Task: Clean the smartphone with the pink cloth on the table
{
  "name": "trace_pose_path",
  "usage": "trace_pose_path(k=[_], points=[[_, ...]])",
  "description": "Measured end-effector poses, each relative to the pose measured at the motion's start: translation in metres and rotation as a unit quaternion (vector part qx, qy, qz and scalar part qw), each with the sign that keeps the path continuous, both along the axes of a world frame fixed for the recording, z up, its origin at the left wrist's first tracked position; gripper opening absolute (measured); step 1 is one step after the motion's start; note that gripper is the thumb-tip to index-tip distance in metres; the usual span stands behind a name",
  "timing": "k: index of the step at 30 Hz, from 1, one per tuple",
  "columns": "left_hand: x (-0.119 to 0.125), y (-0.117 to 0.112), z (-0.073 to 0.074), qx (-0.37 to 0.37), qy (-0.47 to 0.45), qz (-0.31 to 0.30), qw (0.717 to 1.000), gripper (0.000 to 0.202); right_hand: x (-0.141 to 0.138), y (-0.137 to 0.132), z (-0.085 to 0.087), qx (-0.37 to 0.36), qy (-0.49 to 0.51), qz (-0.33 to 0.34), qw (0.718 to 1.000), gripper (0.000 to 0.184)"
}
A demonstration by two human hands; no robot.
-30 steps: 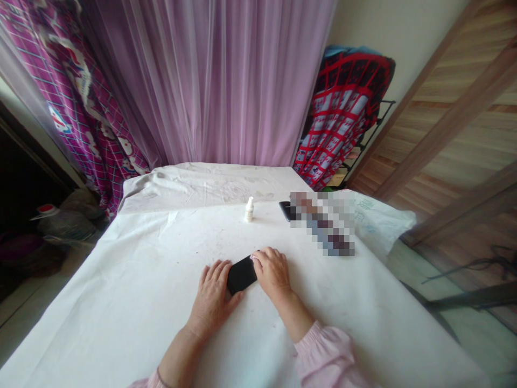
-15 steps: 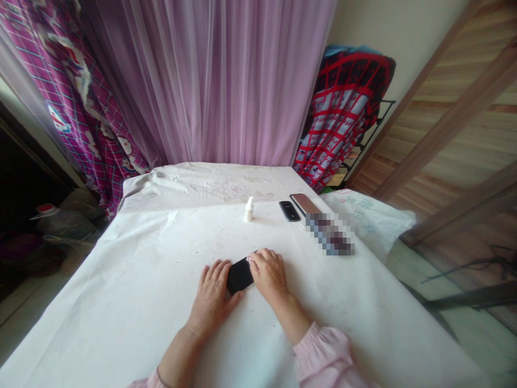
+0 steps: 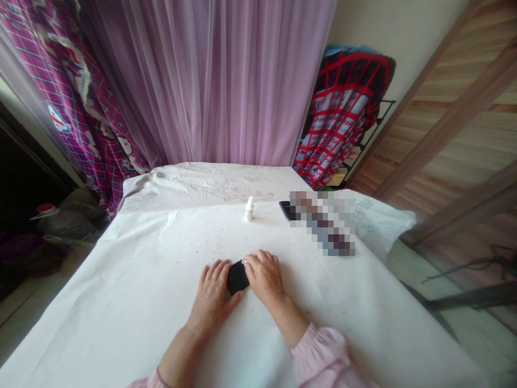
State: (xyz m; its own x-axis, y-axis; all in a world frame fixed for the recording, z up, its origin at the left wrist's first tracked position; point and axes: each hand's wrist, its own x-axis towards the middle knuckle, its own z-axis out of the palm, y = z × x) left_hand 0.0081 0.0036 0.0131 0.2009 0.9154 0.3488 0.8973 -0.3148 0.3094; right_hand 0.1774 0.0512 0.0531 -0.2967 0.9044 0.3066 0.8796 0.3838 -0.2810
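Observation:
A black phone lies flat on the white tablecloth between my hands. My left hand grips its left end, fingers along the far side and thumb along the near side. Over its right end sits my right hand, with curled fingers pressing on the dark face. A small pinkish-white bit of cloth or tissue peeks out at its fingertips; the rest is hidden under them. Beyond the hands a small white bottle stands upright.
Toward the right edge of the table lies another dark phone, partly covered by a pixelated patch. A whitish plastic bag hangs beside that edge. Purple curtains close off the far side.
My right hand has slid a little to the left across the phone with the cloth, covering more of it. My left hand and the phone stay put.

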Motion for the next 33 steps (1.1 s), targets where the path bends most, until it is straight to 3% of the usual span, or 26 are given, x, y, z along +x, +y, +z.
trace_pose_path(k=[33], points=[[-0.001, 0.000, 0.002, -0.003, -0.005, -0.006, 1.000, 0.059, 0.020, 0.012, 0.002, -0.001, 0.003, -0.048, 0.999, 0.016]])
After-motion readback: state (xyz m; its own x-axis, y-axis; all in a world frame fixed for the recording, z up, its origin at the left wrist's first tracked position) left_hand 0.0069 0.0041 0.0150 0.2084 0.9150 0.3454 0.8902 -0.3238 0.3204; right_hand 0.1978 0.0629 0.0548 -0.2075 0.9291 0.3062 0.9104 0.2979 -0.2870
